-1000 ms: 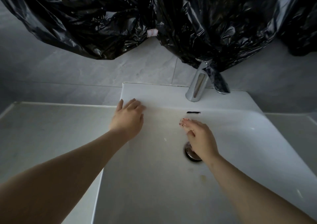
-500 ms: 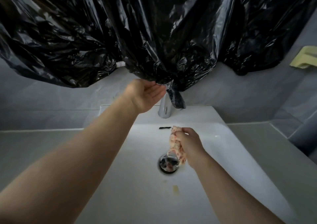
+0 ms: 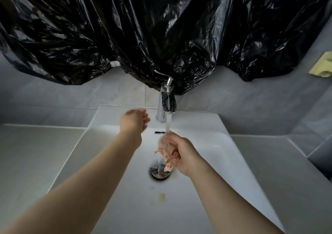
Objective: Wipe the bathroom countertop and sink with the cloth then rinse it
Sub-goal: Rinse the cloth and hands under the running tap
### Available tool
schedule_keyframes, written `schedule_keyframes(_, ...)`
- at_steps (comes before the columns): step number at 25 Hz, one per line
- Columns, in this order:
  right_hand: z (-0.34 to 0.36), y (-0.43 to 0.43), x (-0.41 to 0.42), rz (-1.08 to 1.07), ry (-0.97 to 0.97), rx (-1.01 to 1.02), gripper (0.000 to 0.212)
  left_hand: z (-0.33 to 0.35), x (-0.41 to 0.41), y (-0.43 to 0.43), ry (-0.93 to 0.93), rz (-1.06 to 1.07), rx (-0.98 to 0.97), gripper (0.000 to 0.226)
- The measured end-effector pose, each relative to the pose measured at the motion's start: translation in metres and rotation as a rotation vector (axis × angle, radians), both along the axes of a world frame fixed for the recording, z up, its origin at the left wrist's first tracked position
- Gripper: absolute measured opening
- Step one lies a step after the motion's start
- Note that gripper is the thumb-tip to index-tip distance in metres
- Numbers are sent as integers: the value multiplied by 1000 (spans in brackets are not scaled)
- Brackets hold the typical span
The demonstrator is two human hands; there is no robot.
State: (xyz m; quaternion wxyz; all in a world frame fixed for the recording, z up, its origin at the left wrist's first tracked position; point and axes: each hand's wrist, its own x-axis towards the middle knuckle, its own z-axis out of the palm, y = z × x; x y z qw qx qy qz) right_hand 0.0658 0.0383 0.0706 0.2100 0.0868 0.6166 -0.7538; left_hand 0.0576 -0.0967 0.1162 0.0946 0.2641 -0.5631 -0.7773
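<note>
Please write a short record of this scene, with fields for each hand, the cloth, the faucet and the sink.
left hand: beside the faucet, holds nothing, blurred
right hand: grips the cloth
cloth: bunched, under the water, above the drain
faucet: running
sink: white, with a yellowish stain near the front
above: black plastic sheet

Glossy crinkled black plastic sheeting (image 3: 161, 27) — polished chrome tap (image 3: 166, 104) — smooth white glazed sink (image 3: 224, 144); wet cloth (image 3: 168, 153).
</note>
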Motion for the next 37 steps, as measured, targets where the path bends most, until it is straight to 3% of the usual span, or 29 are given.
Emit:
schedule_keyframes(2,-6,-2,-2,11,47,62,5,-30,8,10,-107,-146,-163,25)
schedule_keyframes(5,-8,-1,-8,-26,124,248,9,-56,12,21,-149,-502,-30,20)
schedule_keyframes(6,-7,-1,-10,-31,135,270,20,-57,12,24,-122,-545,10,20)
schedule_keyframes(8,-7,1,-16,-56,187,370,30,-62,5,25,-109,-487,-59,22)
schedule_keyframes(10,-9,4,-23,-92,280,471,27,-63,0,25,-129,-385,-263,18)
schedule_keyframes(12,-5,5,-26,-98,296,378,19,-57,1,23,-72,-409,-377,6)
schedule_keyframes(15,-3,7,-30,-122,303,316,20,-44,2,20,99,-493,-353,22)
schedule_keyframes(17,1,7,-31,-110,355,349,21,-36,2,21,170,-481,-397,21)
schedule_keyframes(20,4,10,-30,-64,393,262,6,-29,-1,21,-16,-605,-787,15)
schedule_keyframes(22,3,13,-28,-89,375,202,20,-29,-4,19,-103,-668,-917,29)
schedule_keyframes(23,4,13,-27,-98,356,163,20,-28,-5,19,-103,-673,-879,27)
schedule_keyframes(26,7,17,-22,75,261,97,21,-30,-8,17,-41,-543,-442,22)
schedule_keyframes(29,-7,23,-19,312,226,354,16,-33,-8,13,76,-472,-199,12)
schedule_keyframes(31,-16,28,-21,320,224,488,19,-32,-9,9,110,-434,-117,19)
schedule_keyframes(32,-18,30,-22,280,214,457,19,-32,-11,8,68,-365,-184,20)
schedule_keyframes(34,-13,27,-23,180,134,244,20,-36,-9,5,-41,-274,-512,26)
schedule_keyframes(35,-9,22,-23,142,122,175,22,-42,-8,3,-63,-313,-642,27)
schedule_keyframes(37,-5,13,-27,94,193,251,23,-54,-2,1,-88,-554,-701,10)
